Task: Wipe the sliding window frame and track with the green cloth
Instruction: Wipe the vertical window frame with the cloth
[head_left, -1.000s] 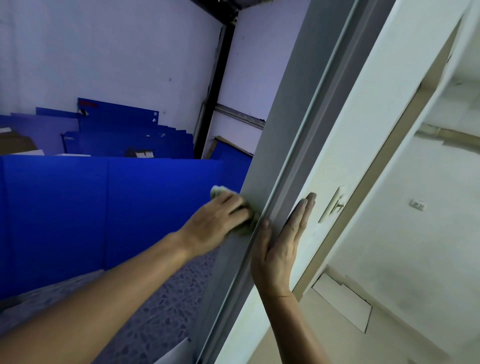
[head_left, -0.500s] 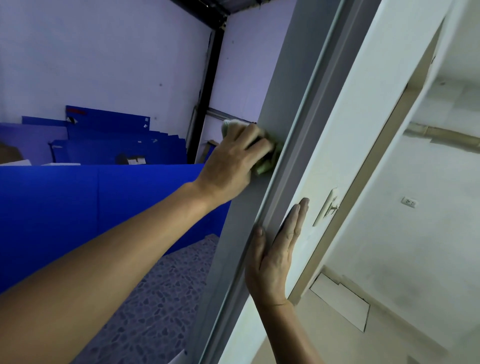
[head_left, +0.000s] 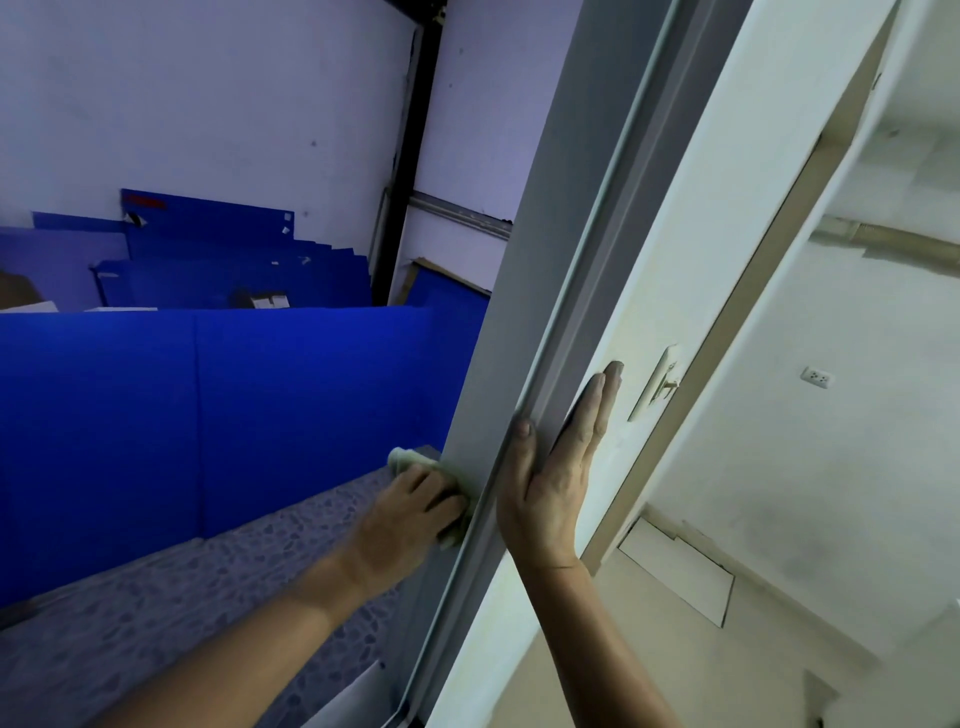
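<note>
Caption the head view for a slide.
Left hand presses the green cloth against the grey window frame; right hand braces it.

A speckled terrazzo floor (head_left: 171, 613) carries upright blue panels (head_left: 218, 415); beyond, more blue sheets (head_left: 218, 260) stand stacked against the wall.

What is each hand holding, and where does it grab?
The left hand presses the green cloth against the grey window frame, its fingers curled over the cloth's middle. The right hand holds nothing; it rests flat on the frame.
</note>
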